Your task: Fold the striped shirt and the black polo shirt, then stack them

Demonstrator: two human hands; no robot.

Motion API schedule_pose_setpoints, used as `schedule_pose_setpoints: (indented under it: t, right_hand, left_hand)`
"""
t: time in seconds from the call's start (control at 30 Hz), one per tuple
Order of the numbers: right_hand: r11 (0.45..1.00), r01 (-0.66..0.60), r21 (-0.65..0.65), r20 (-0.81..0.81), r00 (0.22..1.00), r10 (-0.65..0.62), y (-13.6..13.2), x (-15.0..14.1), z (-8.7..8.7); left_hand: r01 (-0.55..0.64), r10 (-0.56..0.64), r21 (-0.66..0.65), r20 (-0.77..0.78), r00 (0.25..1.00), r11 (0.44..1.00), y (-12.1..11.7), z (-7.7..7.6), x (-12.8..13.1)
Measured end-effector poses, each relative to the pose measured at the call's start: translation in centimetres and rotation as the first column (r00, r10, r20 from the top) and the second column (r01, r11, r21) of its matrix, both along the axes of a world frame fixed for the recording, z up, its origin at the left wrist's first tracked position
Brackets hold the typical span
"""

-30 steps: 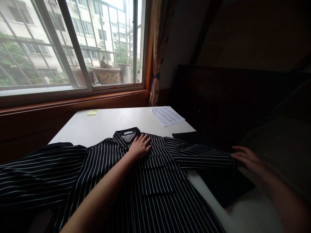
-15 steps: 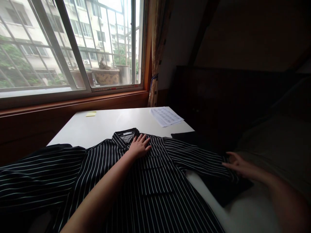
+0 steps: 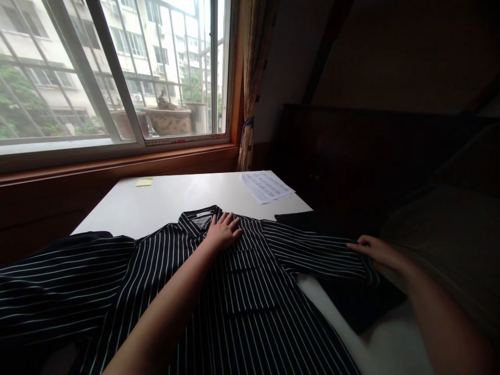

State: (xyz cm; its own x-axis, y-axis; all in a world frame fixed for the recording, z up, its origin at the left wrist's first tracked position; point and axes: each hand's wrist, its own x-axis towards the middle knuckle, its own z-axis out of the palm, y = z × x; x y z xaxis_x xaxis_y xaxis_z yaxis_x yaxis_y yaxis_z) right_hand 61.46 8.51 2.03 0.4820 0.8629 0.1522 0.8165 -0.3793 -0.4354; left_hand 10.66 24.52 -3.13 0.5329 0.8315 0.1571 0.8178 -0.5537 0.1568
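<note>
A black shirt (image 3: 187, 291) with white stripes lies spread face up, its collar (image 3: 190, 225) toward the window and its chest pocket in front of me. Flat on the upper chest, just beside the collar, rests my left hand (image 3: 224, 230) with the fingers spread. At the far right, my right hand (image 3: 377, 251) pinches the upper edge of the sleeve (image 3: 312, 250) close to its cuff. The opposite sleeve (image 3: 66, 281) stretches out to the left, past the frame's edge.
The shirt covers much of a white table (image 3: 187, 190). Printed sheets (image 3: 267, 186) lie at its back right and a yellow sticky note (image 3: 144, 182) at its back left. Dark cloth (image 3: 297, 220) lies under the right sleeve. Behind are a barred window (image 3: 175, 78) and a curtain (image 3: 248, 125).
My right hand has moved a little up and to the left along the sleeve's end, and its fingers now sit on the upper edge. My left hand stays on the chest.
</note>
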Motion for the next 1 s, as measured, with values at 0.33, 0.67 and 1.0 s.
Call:
schedule_pose_setpoints:
  t: [0.33,0.67,1.0]
  right_hand:
    - [0.998,0.055,-0.038,-0.062,0.996,-0.057,5.6,1.1,2.0]
    - [0.996,0.025,0.081,-0.181,0.983,-0.01,4.9,-0.6,2.3]
    - [0.931,0.074,0.358,-0.334,0.941,0.054,3.7,-2.2,3.5]
  left_hand:
    - [-0.022,0.022,0.001,0.004,1.0,1.0,0.1,-0.1,0.2]
    - [-0.063,0.064,-0.021,0.008,0.998,0.998,0.9,0.2,1.0]
    - [-0.112,0.112,0.003,0.019,0.994,0.994,0.9,0.2,1.2]
